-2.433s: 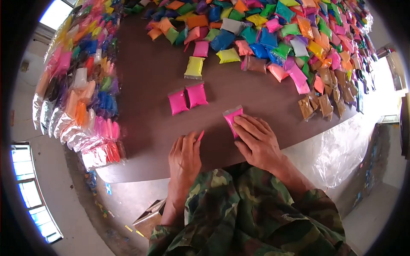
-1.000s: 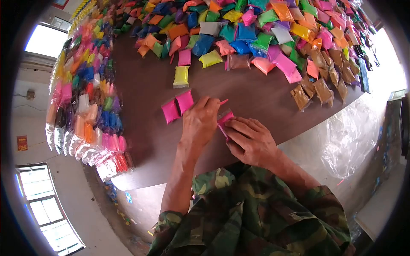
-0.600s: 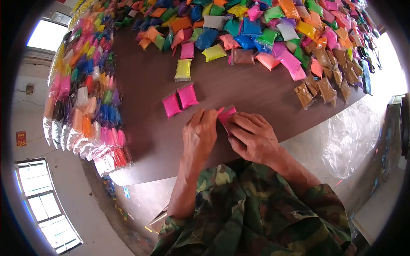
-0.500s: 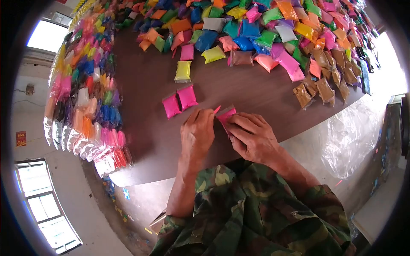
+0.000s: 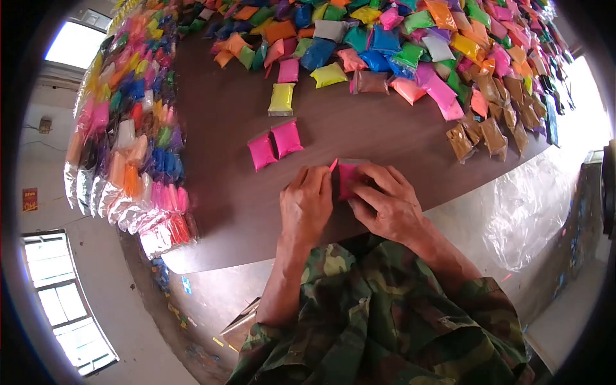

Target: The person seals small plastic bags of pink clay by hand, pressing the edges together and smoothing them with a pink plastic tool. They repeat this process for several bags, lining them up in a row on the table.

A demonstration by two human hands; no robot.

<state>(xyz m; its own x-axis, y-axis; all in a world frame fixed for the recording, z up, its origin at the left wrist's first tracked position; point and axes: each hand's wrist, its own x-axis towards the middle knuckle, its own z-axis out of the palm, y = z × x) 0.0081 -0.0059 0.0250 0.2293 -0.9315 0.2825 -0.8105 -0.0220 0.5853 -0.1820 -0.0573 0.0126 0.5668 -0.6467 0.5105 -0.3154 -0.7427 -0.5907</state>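
In my right hand (image 5: 393,200), closed at the near part of the table, is a small clear packet of bright pink material (image 5: 347,179). The fingers cover its right side. My left hand (image 5: 307,200) is closed just left of that packet, pinching a thin pink pointed piece (image 5: 333,165) whose lower part is hidden by the fingers. Beyond my left hand lie two more packets side by side, a left pink packet (image 5: 262,151) and a right pink packet (image 5: 287,137). A yellow packet (image 5: 281,99) lies farther back.
Many coloured packets (image 5: 385,40) are heaped at the back of the brown table (image 5: 218,141). Brown packets (image 5: 493,137) lie at the right. Rows of bagged packets (image 5: 131,154) line the left edge. Clear plastic sheeting (image 5: 523,215) hangs or lies beyond the right edge.
The pink packet in my right hand has turned from slanted to nearly upright. Both hands have shifted slightly right, and the thin piece in my left hand now stands steeper against the packet.
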